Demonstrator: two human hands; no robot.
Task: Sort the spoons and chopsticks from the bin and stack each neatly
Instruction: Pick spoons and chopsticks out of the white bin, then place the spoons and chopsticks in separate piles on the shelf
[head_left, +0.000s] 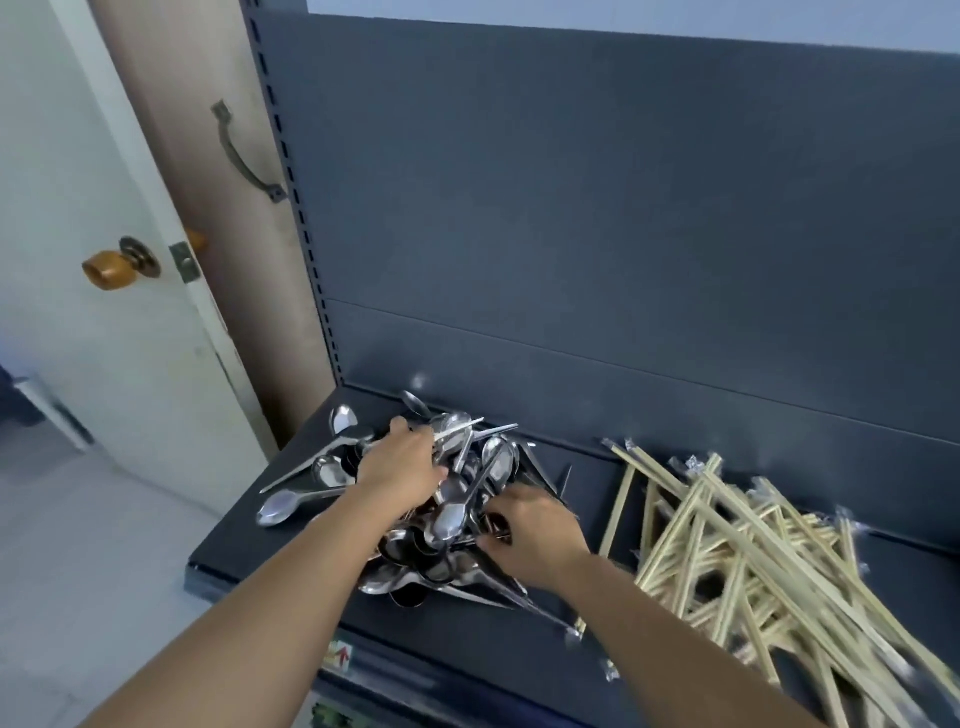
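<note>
Reaching into the spoons (451, 519), left hand (402, 467) and right hand (537, 530), fingers (489, 543) curled, grasp unclear.

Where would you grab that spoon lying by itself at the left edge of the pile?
Probably at the thin neck just behind its bowl, coming from the left. The spoon lies flat on the shelf with its bowl sticking out clear of the pile, while its handle runs right into the heap, so that end is crowded.
</note>
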